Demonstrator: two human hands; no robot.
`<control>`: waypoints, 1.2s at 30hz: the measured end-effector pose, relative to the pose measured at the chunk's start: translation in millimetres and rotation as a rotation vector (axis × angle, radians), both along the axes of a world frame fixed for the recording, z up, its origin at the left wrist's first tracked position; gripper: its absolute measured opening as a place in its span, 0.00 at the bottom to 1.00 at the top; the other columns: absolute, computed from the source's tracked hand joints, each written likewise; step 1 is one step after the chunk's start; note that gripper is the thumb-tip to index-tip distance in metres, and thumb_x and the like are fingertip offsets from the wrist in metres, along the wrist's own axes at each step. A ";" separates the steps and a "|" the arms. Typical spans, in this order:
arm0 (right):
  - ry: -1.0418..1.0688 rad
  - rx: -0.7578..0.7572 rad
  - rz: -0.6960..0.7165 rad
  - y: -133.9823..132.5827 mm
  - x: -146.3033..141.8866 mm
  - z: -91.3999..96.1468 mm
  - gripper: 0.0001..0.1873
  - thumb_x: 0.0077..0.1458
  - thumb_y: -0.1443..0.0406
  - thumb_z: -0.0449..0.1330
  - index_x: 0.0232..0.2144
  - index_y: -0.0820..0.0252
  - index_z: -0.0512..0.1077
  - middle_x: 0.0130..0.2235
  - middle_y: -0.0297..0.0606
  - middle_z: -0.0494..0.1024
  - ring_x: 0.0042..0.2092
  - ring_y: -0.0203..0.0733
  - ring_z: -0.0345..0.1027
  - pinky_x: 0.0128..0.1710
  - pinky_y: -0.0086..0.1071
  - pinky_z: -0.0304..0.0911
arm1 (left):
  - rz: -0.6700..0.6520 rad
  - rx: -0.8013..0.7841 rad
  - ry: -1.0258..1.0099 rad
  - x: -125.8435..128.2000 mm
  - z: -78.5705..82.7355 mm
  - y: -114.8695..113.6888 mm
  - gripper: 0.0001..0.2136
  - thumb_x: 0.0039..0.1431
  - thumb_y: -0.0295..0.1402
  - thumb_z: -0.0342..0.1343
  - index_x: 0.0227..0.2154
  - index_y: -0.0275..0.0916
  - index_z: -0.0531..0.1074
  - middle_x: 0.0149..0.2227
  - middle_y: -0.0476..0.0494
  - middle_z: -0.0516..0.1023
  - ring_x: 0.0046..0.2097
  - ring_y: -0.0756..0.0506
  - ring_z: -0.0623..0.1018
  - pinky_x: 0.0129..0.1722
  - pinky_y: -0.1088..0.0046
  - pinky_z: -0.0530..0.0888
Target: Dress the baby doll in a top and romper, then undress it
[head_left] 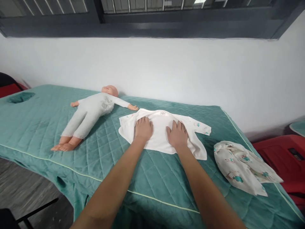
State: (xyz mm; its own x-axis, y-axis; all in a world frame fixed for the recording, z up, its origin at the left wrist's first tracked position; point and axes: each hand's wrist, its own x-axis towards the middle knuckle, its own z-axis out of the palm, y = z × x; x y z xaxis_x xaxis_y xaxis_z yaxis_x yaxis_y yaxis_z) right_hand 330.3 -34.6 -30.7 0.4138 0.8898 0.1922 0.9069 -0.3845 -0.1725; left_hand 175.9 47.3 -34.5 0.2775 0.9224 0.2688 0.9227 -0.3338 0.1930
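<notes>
A small white baby shirt [159,130] lies spread on the green quilted cover, its front opened out and a printed label at the neck. My left hand [143,128] rests flat on its left side, fingers stretched toward the collar. On the right side lies my right hand [177,134], palm down with the fingers apart. The shirt's right sleeve [202,128], with small coloured prints, reaches out beyond it. To the left a baby doll [92,106] with a white cloth body lies on its back, one hand close to the shirt's left sleeve.
Printed baby pants [240,167] lie crumpled near the right edge of the bed [152,178]. Past that edge stands a red chair [283,156]. A white wall [152,70] runs behind, under a barred window. At the bed's left end is a face hole [22,97].
</notes>
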 end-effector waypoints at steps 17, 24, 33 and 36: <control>-0.073 -0.018 0.026 -42.2 -20.0 -3.0 0.33 0.67 0.56 0.46 0.66 0.74 0.58 0.69 0.59 0.56 0.71 0.58 0.46 0.67 0.47 0.43 | -0.036 0.041 -0.037 -17.0 -1.7 -33.4 0.21 0.69 0.36 0.41 0.56 0.28 0.67 0.66 0.28 0.64 0.68 0.36 0.61 0.66 0.57 0.61; -0.012 -0.046 0.088 4.9 -11.3 8.3 0.32 0.67 0.58 0.47 0.66 0.74 0.56 0.68 0.60 0.58 0.70 0.55 0.50 0.68 0.43 0.43 | -0.148 -0.077 0.027 2.1 13.9 -8.6 0.21 0.69 0.33 0.41 0.57 0.26 0.67 0.66 0.27 0.64 0.68 0.37 0.62 0.66 0.59 0.59; 0.102 0.033 -0.070 58.2 12.0 7.7 0.36 0.67 0.56 0.45 0.70 0.72 0.47 0.69 0.58 0.56 0.70 0.59 0.49 0.65 0.45 0.50 | -0.074 -0.050 -0.036 25.2 5.3 39.3 0.26 0.70 0.37 0.38 0.68 0.36 0.55 0.67 0.31 0.62 0.66 0.34 0.64 0.62 0.53 0.65; 0.143 0.022 -0.065 56.0 11.9 6.4 0.37 0.67 0.56 0.46 0.70 0.71 0.46 0.69 0.58 0.57 0.69 0.59 0.52 0.64 0.46 0.53 | -0.085 -0.039 -0.034 26.5 1.2 39.9 0.27 0.70 0.40 0.37 0.69 0.36 0.54 0.68 0.33 0.60 0.67 0.34 0.62 0.62 0.54 0.65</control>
